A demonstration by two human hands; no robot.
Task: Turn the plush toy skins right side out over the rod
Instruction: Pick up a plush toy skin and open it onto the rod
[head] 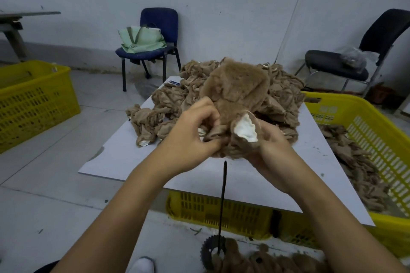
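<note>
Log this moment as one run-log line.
left hand: grips plush skin | right hand: grips same skin | rod: upright, bare, just below skin | pile: on table

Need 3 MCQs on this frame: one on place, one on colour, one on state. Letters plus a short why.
1. Where does the rod stand?
A. below the hands, upright
B. on the blue chair
C. in the left crate

2. Colour of the patch on the held plush skin?
A. white
B. red
C. black

3. State of the hands?
A. both idle
B. both grip the skin
C. only the left grips

Answers:
1 A, the rod rises from a toothed base on the floor.
2 A, the patch shows white beside the brown fur.
3 B, left hand and right hand curl round the skin.
</note>
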